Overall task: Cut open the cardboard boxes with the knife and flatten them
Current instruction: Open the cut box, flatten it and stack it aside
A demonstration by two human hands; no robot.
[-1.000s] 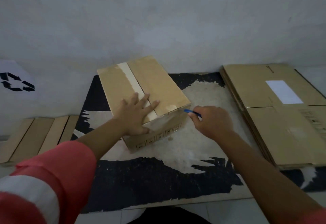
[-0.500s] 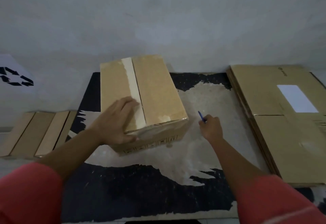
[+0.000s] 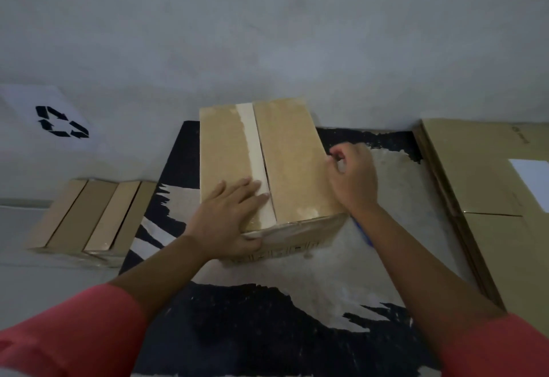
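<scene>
A taped cardboard box [image 3: 285, 162] stands on the black and beige mat [image 3: 267, 332], its pale tape strip running down the top seam, which shows a dark slit near the front. My left hand [image 3: 231, 213] presses flat on the box's front left top, thumb over the front edge. With curled fingers, my right hand [image 3: 353, 174] grips the box's upper right edge. The blue knife [image 3: 363, 233] lies on the mat by the box's front right corner, partly hidden under my right forearm.
A stack of flattened cardboard [image 3: 487, 186] lies at the right, reaching the mat's edge. More flat cardboard pieces [image 3: 89, 216] lie at the left on the floor. A white sheet with a recycling symbol [image 3: 61, 122] leans on the grey wall behind.
My right hand has let go of the knife beside the box and moved up to the box's right edge. My left hand has stayed on the box top, now with straight fingers.
</scene>
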